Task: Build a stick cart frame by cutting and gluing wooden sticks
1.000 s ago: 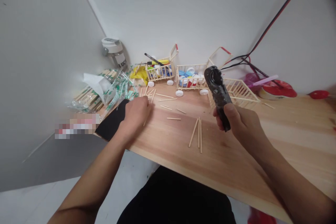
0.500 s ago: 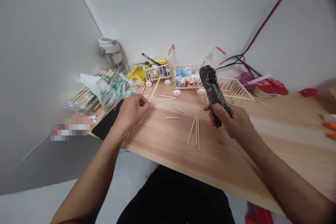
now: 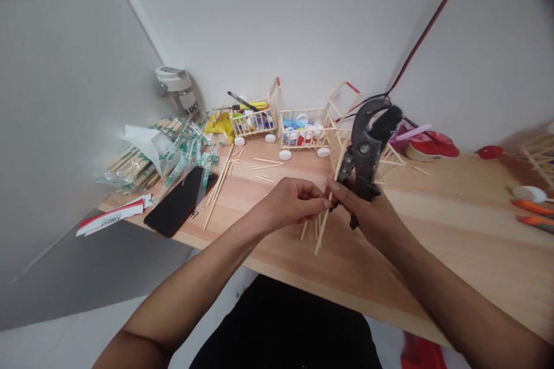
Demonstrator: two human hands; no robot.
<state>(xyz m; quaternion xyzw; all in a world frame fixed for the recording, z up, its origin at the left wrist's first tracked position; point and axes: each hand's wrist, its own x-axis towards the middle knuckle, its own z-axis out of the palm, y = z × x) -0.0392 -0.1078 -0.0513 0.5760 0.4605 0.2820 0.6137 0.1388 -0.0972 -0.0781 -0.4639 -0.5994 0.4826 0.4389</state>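
My right hand (image 3: 363,210) grips the handles of worn black cable cutters (image 3: 367,144), whose jaws stand open and point up. My left hand (image 3: 292,204) reaches across to it, and its fingertips pinch a long wooden stick (image 3: 331,199) close to my right fingers. The stick slants up towards the cutters. Below my hands, several more sticks (image 3: 318,228) lie on the wooden table (image 3: 415,242), partly hidden by my fingers.
Stick-built carts (image 3: 303,130) holding bottle caps stand at the back, beside a stick frame (image 3: 389,155). Towards the left lie a black phone (image 3: 175,202) and a plastic bag of sticks (image 3: 138,161). A bottle (image 3: 177,89), red-lidded tub (image 3: 433,147) and cable (image 3: 428,26) stand beyond.
My left hand has left the table top and moved right to meet my right hand, now pinching a stick. The cutters have turned, showing open jaws. The view has shifted, so the table contents sit further left.
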